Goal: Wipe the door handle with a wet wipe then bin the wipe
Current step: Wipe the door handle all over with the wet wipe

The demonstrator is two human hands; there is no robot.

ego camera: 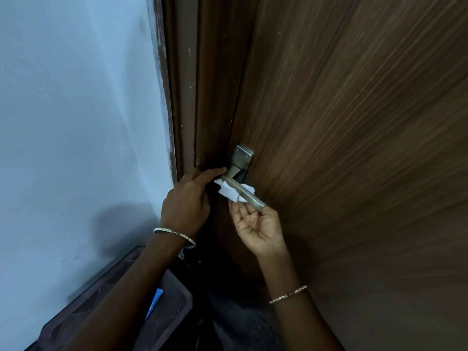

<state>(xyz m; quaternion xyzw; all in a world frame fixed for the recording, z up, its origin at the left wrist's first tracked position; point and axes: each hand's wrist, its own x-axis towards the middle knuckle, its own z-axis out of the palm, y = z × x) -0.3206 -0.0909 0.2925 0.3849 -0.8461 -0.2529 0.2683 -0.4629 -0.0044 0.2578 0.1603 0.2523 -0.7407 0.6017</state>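
While wiping is under way: the bin step is not yet done.
Wipe (pixel 231 191): white, draped behind and under the door handle (pixel 243 190), centre of frame.
Left hand (pixel 187 201): fingers pinched together on the wipe's left end.
Right hand (pixel 255 224): palm up, fingers loosely apart beneath the lever, touching the wipe.
Bin: none identifiable; a dark case (pixel 167 312) at lower left holds something blue.

We have one head view, close to the door (pixel 354 122), looking forward and down; the handle (pixel 243 191) sits at frame centre, the wall (pixel 76 122) fills the left.
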